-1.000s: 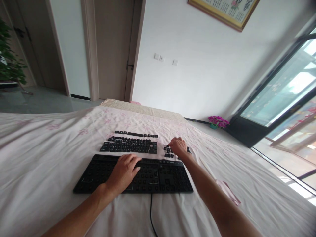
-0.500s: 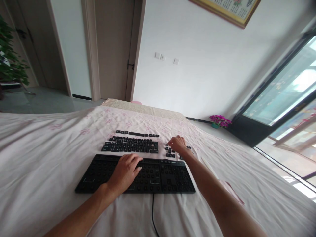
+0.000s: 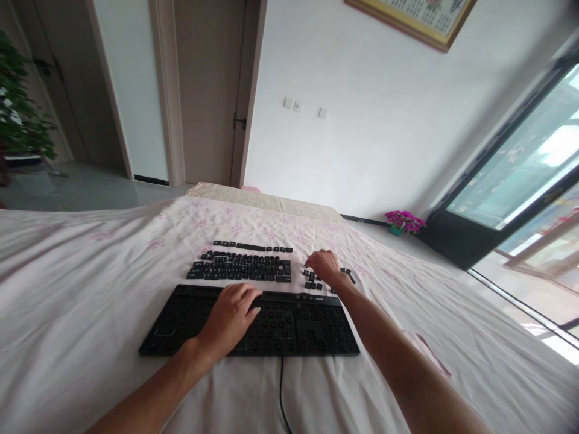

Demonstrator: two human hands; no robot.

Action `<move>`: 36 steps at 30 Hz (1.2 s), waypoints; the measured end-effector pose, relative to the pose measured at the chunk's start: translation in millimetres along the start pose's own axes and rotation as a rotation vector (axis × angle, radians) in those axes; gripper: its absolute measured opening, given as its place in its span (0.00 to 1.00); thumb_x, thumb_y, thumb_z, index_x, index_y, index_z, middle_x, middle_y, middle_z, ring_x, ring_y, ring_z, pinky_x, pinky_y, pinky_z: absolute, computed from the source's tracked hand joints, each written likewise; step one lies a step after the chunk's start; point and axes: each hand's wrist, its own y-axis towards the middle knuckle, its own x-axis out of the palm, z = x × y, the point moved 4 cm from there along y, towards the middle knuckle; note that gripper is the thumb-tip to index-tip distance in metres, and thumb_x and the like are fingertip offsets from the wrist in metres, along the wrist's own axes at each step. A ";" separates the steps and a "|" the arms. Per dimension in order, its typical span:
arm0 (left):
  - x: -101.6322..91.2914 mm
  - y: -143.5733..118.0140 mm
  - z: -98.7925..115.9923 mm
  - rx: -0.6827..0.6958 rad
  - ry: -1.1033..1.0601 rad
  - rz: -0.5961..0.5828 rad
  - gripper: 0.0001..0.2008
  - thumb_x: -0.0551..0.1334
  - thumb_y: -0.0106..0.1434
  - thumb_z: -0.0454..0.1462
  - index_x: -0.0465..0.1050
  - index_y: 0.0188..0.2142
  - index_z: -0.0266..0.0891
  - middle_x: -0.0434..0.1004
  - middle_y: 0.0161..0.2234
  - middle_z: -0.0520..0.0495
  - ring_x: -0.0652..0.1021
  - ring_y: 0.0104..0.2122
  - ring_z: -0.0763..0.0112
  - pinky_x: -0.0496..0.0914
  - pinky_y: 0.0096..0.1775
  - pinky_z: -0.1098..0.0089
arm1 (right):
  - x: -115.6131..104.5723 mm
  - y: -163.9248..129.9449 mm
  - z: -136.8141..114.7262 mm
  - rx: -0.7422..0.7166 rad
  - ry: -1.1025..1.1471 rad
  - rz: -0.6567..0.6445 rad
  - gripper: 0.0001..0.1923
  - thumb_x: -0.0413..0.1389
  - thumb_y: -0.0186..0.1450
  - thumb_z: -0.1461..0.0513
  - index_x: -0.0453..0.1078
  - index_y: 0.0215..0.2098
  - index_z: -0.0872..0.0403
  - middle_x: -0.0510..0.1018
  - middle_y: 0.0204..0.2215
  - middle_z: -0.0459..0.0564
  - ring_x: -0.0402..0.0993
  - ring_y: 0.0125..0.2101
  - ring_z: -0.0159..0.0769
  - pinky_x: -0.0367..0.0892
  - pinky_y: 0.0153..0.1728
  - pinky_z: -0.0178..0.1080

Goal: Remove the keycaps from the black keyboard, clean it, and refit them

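A black keyboard (image 3: 280,328) with its keycaps taken off lies on the bed, its cable running toward me. My left hand (image 3: 233,310) rests on the keyboard's middle, fingers stretched out and thumb apart, holding nothing. Beyond it, the removed keycaps (image 3: 244,268) lie grouped in rows, with the long spacebar (image 3: 251,246) in the farthest row. My right hand (image 3: 323,264) is over the smaller keycap group (image 3: 313,285) at the right. Its fingertips are closed together on a small dark keycap, which they mostly cover.
A pale, pink-flowered sheet (image 3: 113,271) with wrinkles covers the bed. Some folded pink cloth (image 3: 427,352) lies beside my right forearm. Past the bed are a door (image 3: 205,90), a white wall, a pot of magenta flowers (image 3: 404,222) and a glass door (image 3: 520,175).
My right hand has shifted slightly left and its fingertips have come down over the keycap at their tips. My left hand stays on the keyboard. The view has tilted slightly.
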 end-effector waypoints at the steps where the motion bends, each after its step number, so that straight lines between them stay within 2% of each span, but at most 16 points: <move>1: -0.3 0.3 -0.6 0.000 -0.029 0.013 0.15 0.63 0.60 0.32 0.71 0.47 0.44 0.74 0.46 0.47 0.74 0.47 0.61 0.67 0.52 0.55 | -2.2 -2.8 -4.6 -0.003 0.030 0.017 0.09 0.57 0.62 0.60 0.81 0.35 0.50 0.82 0.36 0.52 0.71 0.44 0.41 0.57 0.47 0.39; 3: -3.4 1.4 -2.4 -0.017 -0.117 0.078 0.16 0.62 0.60 0.32 0.70 0.49 0.45 0.74 0.47 0.47 0.74 0.48 0.61 0.67 0.53 0.55 | -5.5 -11.3 -18.5 -0.005 0.097 0.046 0.13 0.53 0.65 0.57 0.80 0.40 0.49 0.82 0.37 0.51 0.73 0.41 0.40 0.60 0.42 0.38; 5: -10.4 3.0 -5.2 -0.072 -0.244 0.195 0.19 0.62 0.61 0.32 0.68 0.51 0.46 0.74 0.48 0.47 0.75 0.48 0.63 0.68 0.53 0.57 | -7.2 -24.7 -39.8 -0.020 0.276 0.067 0.17 0.50 0.66 0.54 0.78 0.44 0.49 0.82 0.35 0.49 0.74 0.36 0.38 0.63 0.38 0.37; 8: -22.8 5.1 -6.8 -0.195 -0.480 0.352 0.22 0.63 0.61 0.35 0.65 0.55 0.46 0.73 0.49 0.46 0.78 0.43 0.67 0.72 0.49 0.61 | -10.7 -53.1 -80.3 -0.084 1.012 0.088 0.17 0.57 0.61 0.52 0.79 0.39 0.54 0.81 0.31 0.49 0.74 0.33 0.38 0.65 0.36 0.38; 9: -25.8 6.1 -5.2 -0.220 -0.557 0.365 0.22 0.63 0.61 0.37 0.65 0.55 0.46 0.73 0.49 0.46 0.78 0.41 0.68 0.73 0.47 0.62 | -11.6 -63.2 -93.7 -0.094 1.169 0.069 0.16 0.59 0.59 0.52 0.79 0.37 0.54 0.81 0.30 0.49 0.73 0.31 0.37 0.65 0.36 0.38; 11: -30.5 8.0 1.3 -0.230 -0.686 0.355 0.20 0.64 0.61 0.38 0.68 0.53 0.45 0.74 0.49 0.45 0.79 0.40 0.68 0.75 0.44 0.65 | -13.8 -81.7 -116.3 -0.081 1.332 0.025 0.14 0.62 0.56 0.53 0.80 0.34 0.54 0.80 0.26 0.47 0.71 0.28 0.34 0.64 0.34 0.37; 14: -37.9 8.2 11.1 -0.195 -0.739 0.377 0.16 0.64 0.61 0.39 0.72 0.49 0.43 0.76 0.44 0.47 0.79 0.37 0.71 0.75 0.41 0.69 | -17.7 -100.3 -137.2 -0.070 1.433 -0.001 0.12 0.64 0.54 0.54 0.80 0.30 0.55 0.79 0.25 0.47 0.70 0.27 0.33 0.63 0.33 0.37; 19: -48.2 6.3 17.2 -0.101 -0.579 0.447 0.06 0.65 0.60 0.37 0.77 0.38 0.42 0.76 0.36 0.49 0.77 0.37 0.72 0.74 0.39 0.73 | -17.0 -111.6 -147.1 -0.057 1.514 -0.015 0.11 0.65 0.53 0.55 0.80 0.28 0.54 0.80 0.25 0.48 0.70 0.28 0.33 0.63 0.35 0.37; 25: -45.1 5.9 13.9 -0.143 -0.583 0.437 0.06 0.65 0.60 0.37 0.78 0.38 0.41 0.76 0.36 0.49 0.77 0.37 0.71 0.74 0.39 0.72 | -15.9 -120.2 -150.1 -0.024 1.626 -0.056 0.11 0.66 0.52 0.54 0.81 0.29 0.53 0.78 0.22 0.46 0.69 0.26 0.31 0.64 0.35 0.37; 30: -41.9 1.8 11.1 -0.190 -0.617 0.450 0.07 0.65 0.60 0.38 0.78 0.38 0.41 0.77 0.36 0.49 0.78 0.33 0.72 0.75 0.32 0.74 | -12.5 -123.6 -153.1 -0.055 1.686 -0.072 0.13 0.66 0.53 0.54 0.81 0.32 0.53 0.79 0.25 0.48 0.71 0.29 0.34 0.65 0.36 0.39; 36: -43.0 -0.3 9.3 -0.161 -0.538 0.464 0.06 0.64 0.60 0.38 0.78 0.38 0.41 0.77 0.36 0.49 0.78 0.34 0.71 0.75 0.36 0.71 | -11.2 -125.7 -156.1 -0.073 1.751 -0.071 0.16 0.66 0.51 0.51 0.81 0.32 0.54 0.80 0.26 0.49 0.71 0.31 0.36 0.65 0.38 0.40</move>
